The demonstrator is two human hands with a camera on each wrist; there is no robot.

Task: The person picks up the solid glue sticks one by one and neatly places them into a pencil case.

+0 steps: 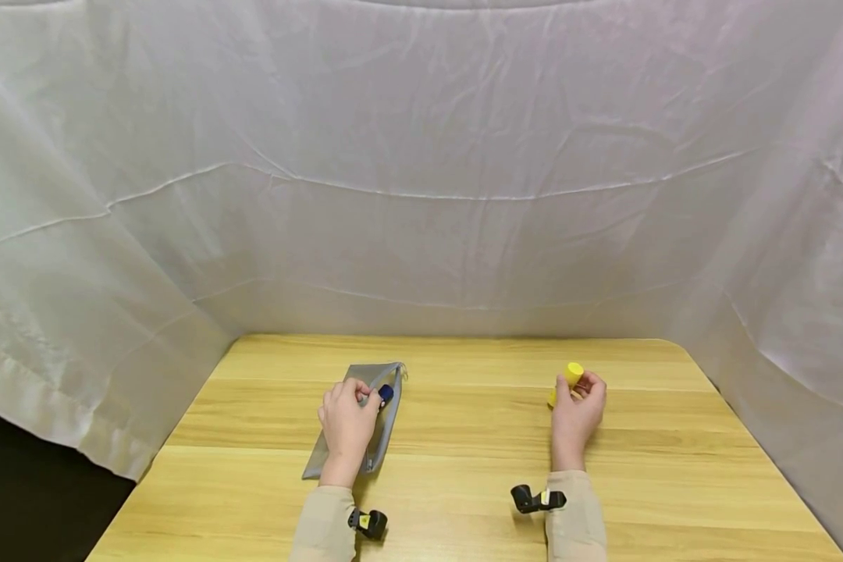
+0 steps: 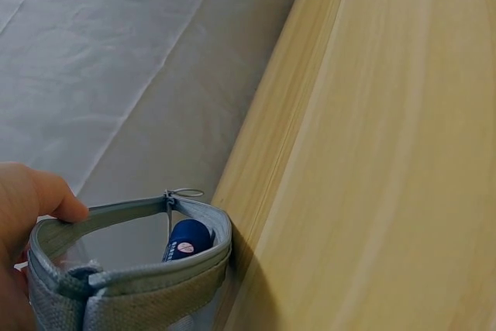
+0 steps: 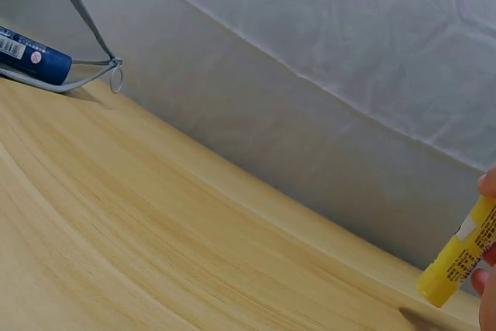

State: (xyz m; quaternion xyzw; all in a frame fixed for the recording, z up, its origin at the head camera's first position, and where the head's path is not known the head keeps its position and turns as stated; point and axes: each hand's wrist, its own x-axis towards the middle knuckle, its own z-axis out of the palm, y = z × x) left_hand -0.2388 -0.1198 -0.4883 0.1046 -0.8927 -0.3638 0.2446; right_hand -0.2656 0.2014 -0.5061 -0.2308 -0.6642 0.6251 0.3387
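On the left of the table in the head view lies a grey zippered pouch (image 1: 367,375), its mouth held apart. My left hand (image 1: 347,425) pinches the pouch's upper edge; in the left wrist view the thumb (image 2: 66,203) rests at the rim. Inside the opening sits a dark blue glue stick (image 1: 386,393), one end showing and the rest within the pouch. Over to the right, my right hand (image 1: 578,417) grips a yellow glue stick (image 1: 574,373) between thumb and fingers. In the right wrist view the yellow stick (image 3: 457,261) is tilted, its lower end above its shadow.
A light wooden table (image 1: 471,437) spans the space between the hands. Pale grey cloth (image 1: 464,234) hangs behind it and along both sides. A small ring (image 3: 116,79) hangs from the pouch's zipper end. Each sleeve carries a black wrist camera (image 1: 368,524).
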